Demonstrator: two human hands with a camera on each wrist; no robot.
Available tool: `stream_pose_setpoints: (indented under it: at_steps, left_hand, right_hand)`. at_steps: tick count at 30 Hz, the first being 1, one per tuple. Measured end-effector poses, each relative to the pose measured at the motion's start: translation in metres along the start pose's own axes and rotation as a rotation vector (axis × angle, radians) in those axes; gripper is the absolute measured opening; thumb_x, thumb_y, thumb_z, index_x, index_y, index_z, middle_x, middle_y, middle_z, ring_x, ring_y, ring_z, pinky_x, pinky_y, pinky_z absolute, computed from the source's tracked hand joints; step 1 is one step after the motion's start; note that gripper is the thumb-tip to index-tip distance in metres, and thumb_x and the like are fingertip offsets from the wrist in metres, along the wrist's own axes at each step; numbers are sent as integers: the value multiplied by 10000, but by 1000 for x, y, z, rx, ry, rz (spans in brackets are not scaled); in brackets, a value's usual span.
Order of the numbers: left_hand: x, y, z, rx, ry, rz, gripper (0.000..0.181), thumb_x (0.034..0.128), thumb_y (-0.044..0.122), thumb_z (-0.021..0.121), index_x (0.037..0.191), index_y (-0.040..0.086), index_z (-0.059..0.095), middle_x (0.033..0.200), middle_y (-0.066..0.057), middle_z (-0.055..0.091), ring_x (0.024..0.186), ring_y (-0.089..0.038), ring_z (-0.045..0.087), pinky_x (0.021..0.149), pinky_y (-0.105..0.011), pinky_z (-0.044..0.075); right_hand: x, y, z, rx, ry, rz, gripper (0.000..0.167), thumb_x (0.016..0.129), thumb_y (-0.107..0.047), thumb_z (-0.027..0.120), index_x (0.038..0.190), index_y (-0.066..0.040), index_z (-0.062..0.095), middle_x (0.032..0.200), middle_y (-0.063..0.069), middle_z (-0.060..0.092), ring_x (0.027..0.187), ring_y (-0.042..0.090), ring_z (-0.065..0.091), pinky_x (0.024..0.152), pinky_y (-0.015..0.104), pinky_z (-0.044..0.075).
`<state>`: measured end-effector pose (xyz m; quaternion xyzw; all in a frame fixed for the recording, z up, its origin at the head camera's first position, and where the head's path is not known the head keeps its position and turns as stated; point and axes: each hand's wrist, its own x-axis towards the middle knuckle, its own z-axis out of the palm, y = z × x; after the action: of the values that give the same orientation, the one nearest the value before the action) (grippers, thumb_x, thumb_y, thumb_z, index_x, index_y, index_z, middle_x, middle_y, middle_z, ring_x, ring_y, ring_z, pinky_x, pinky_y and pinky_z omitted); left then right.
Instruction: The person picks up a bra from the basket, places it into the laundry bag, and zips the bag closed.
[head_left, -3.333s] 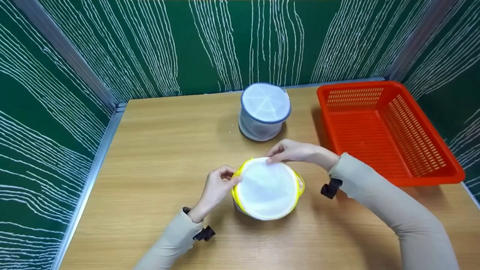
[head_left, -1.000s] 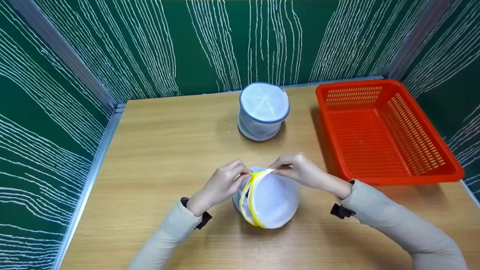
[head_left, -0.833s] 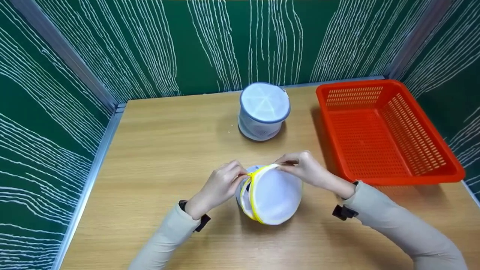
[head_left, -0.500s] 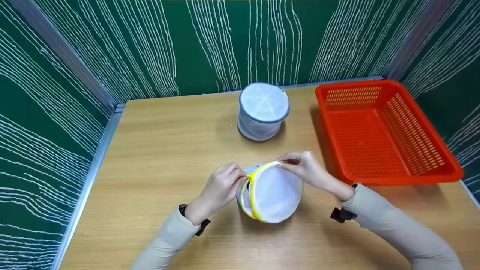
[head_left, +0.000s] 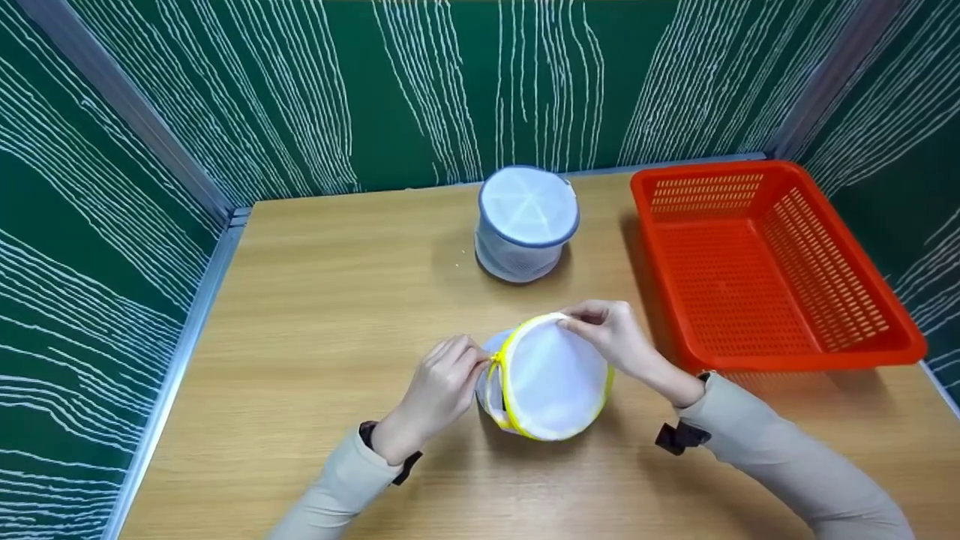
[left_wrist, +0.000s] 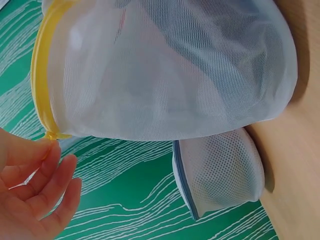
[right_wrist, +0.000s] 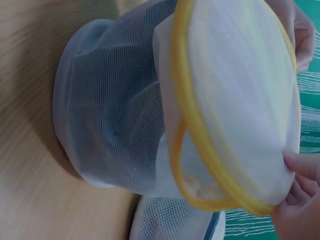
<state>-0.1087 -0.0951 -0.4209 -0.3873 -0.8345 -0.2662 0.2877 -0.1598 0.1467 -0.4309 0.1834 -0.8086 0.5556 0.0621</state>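
Note:
A round white mesh laundry bag (head_left: 559,386) with a yellow zipper stands on the table, its lid tilted up. My left hand (head_left: 441,382) pinches the zipper pull (left_wrist: 51,135) at the lid's left side. Thumb and fingers of my right hand (head_left: 616,339) pinch the lid's white edge at the upper right. A gap shows between lid and body along the left side in the head view. Through the mesh body (right_wrist: 115,110) a darker grey-blue patch is visible; what it is I cannot tell. Behind stands a second mesh laundry bag (head_left: 529,206) with blue-grey trim.
An orange-red plastic basket (head_left: 731,289) with slotted walls stands at the right of the wooden table (head_left: 337,300). Green panels (head_left: 412,90) with white wavy lines close off the back and sides.
The lid has gone from lying flat to tilted up. My left hand has moved from the lid's edge to the zipper pull and lately slid slightly nearer me. My right hand has shifted right.

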Motion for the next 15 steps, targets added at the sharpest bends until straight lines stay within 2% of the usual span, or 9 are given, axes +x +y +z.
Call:
stream_pose_setpoints:
  at_steps: [5,9,11,15]
  left_hand:
    - [-4,2,2,1,28,0,54,841,37,570,799,14,595,760,-44,533,666,-141,511,600,-235,445]
    - [-8,6,4,13,31,-7,35,786,5,621,785,14,588,750,-44,529,648,-139,502,581,-223,436]
    - [-10,7,5,17,29,-7,60,760,-4,640,777,12,584,740,-45,523,639,-142,495,577,-220,434]
    - [-12,7,6,4,24,-17,89,742,-13,656,780,19,582,734,-41,517,635,-139,491,587,-221,441]
  right_hand:
    - [0,-1,1,38,64,91,101,746,21,664,825,84,670,775,198,654,662,27,600,594,148,486]
    - [1,1,0,34,114,181,132,747,5,669,851,88,667,797,216,650,644,30,593,573,136,473]
    - [1,1,-1,19,105,215,147,751,-11,672,862,84,667,808,217,650,647,45,593,568,136,469]
    - [1,1,-5,-20,32,249,175,763,-60,674,876,73,667,818,188,659,663,59,589,578,143,463]
